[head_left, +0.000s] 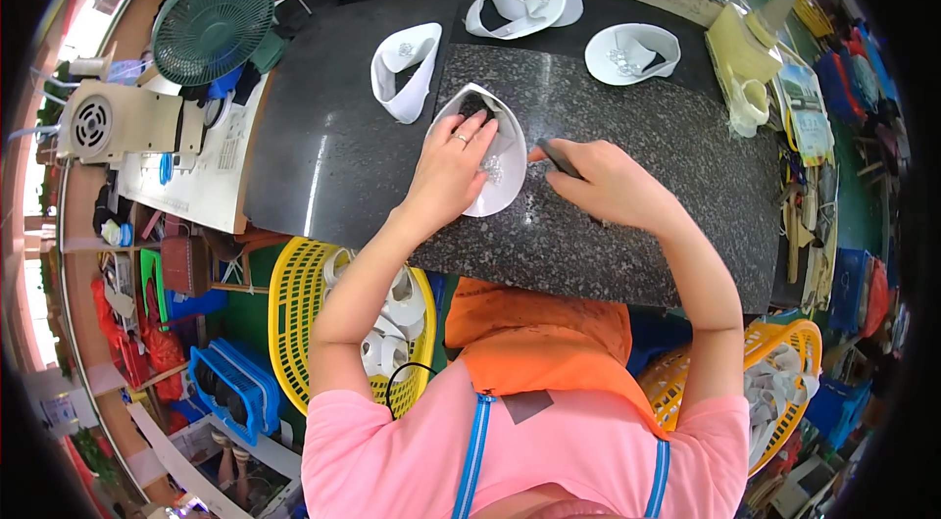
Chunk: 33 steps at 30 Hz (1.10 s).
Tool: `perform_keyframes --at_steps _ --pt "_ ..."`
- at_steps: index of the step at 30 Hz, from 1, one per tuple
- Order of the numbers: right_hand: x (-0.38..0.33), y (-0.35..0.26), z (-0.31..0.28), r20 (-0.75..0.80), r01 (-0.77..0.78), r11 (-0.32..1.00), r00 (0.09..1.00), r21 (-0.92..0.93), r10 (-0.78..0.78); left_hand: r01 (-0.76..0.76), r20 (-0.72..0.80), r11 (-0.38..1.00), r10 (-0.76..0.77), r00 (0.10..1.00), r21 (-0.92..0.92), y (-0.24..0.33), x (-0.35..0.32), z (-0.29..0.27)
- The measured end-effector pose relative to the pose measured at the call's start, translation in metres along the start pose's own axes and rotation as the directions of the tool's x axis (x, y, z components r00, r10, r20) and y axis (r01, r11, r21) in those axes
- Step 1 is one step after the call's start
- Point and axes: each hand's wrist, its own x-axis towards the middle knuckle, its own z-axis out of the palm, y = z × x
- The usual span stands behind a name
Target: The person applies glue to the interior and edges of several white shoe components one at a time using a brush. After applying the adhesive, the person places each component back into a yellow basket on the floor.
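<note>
On the dark speckled stone tabletop lies a white shoe upper with silver ornament on its front. My left hand, a ring on one finger, holds it down, its fingertips over the inner edge of the opening. Just to the right, my right hand grips a short dark tool between thumb and fingers. The tool's tip points toward the upper's right edge; its exact kind is not clear. Farther back lie more white uppers: one at the left, overlapping ones in the middle and one at the right.
A green fan and a beige machine stand at the left. Yellow baskets holding white pieces sit below the table at left and right. A cream-coloured device stands at the back right corner.
</note>
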Motion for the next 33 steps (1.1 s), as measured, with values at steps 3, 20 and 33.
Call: perform_keyframes --at_steps 3,20,33 --pt "0.013 0.015 0.001 0.049 0.014 1.000 0.999 -0.004 -0.014 -0.089 0.008 0.982 0.089 0.996 0.165 -0.001 0.012 0.003" --pt "-0.128 0.252 -0.171 -0.913 -0.683 0.728 0.331 -0.057 0.239 -0.268 -0.052 0.921 0.294 0.955 0.284 0.059 0.007 0.024" --pt "-0.115 0.170 -0.113 -0.876 -0.443 0.888 0.370 0.125 0.308 -0.279 -0.188 0.937 0.319 0.929 0.211 0.050 -0.037 0.046"
